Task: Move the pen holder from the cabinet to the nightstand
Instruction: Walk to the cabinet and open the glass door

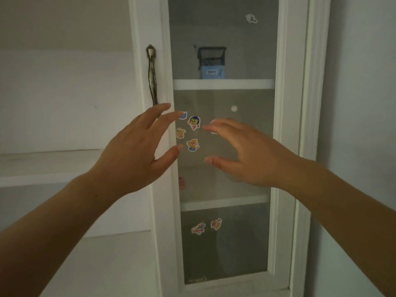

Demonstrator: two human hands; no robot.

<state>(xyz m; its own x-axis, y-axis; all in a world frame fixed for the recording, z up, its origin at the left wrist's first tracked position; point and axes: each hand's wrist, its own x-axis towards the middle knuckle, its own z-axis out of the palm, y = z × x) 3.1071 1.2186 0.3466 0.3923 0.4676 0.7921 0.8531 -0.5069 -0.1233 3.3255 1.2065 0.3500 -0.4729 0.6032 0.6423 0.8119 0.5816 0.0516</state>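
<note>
My left hand (130, 155) and right hand (246, 153) hover empty, fingers spread apart, before the stickered glass door (225, 168), near its handle (152, 76). Beyond it, the mesh pen holder (211, 62) sits untouched on the upper cabinet shelf (224, 84). Opening, lifting and carrying all remain.

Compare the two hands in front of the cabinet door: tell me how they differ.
The left hand reaches higher, its fingertips just under the door handle; the right hand sits lower, over the glass pane. The left hand lies across the white door frame, the right hand wholly in front of the glass. Both are open, fingers spread, holding nothing; the pen holder stands on the shelf behind the glass.
</note>
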